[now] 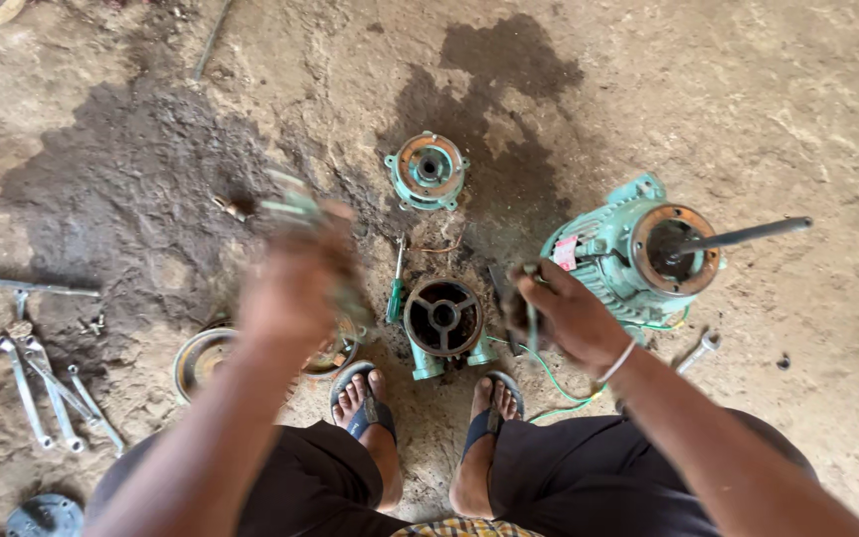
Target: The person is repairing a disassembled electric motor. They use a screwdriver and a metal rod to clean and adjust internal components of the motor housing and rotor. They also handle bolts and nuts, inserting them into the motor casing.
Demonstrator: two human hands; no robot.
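I squat over a dirt floor. My left hand (295, 283) is raised and blurred, closed on a small greenish part (295, 204) that I cannot make out. My right hand (554, 313) grips a thin green-tipped tool (530, 298) next to the teal motor body (613, 259), which has a rusty round face and a dark shaft (748, 236) sticking out to the right. Between my feet lies a teal housing with a dark spoked ring (442, 318). A teal end cap (428, 170) sits further away.
Several wrenches (47, 388) lie at the left with a long metal bar (22, 287). A round metal cover (201, 360) sits by my left foot, a spanner (698, 350) and green wire (559, 388) at the right. Dark oil stains (509, 109) mark the ground.
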